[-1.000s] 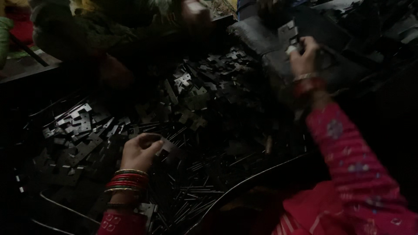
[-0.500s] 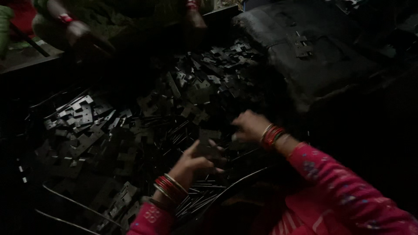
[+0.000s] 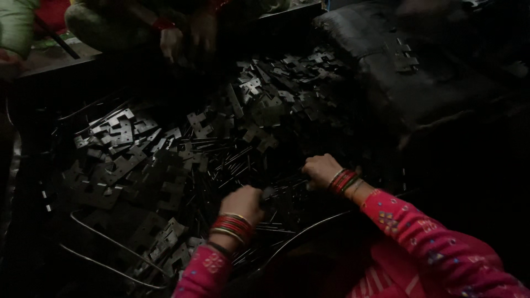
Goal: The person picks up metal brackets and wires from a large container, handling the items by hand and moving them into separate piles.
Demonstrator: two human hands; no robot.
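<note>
My left hand [image 3: 243, 202], with red and gold bangles at the wrist, is curled low over a dark heap of thin metal pins [image 3: 232, 160] and seems to grip a small dark metal piece [image 3: 267, 193]. My right hand [image 3: 321, 168], also bangled, rests fingers-down on the pins just to its right; what it holds is hidden. Flat grey hinge plates [image 3: 118, 135] lie scattered to the left and beyond both hands.
Another person's hands [image 3: 172, 41] work at the far edge of the pile. A dark sack [image 3: 419, 83] with a few hinge plates on it lies at the upper right. Bent wire rods [image 3: 105, 243] lie at the lower left. The scene is dim.
My right hand came back from the sack at the upper right and dropped to the pins beside my left hand. The left hand shifted right and lowered. The view moved.
</note>
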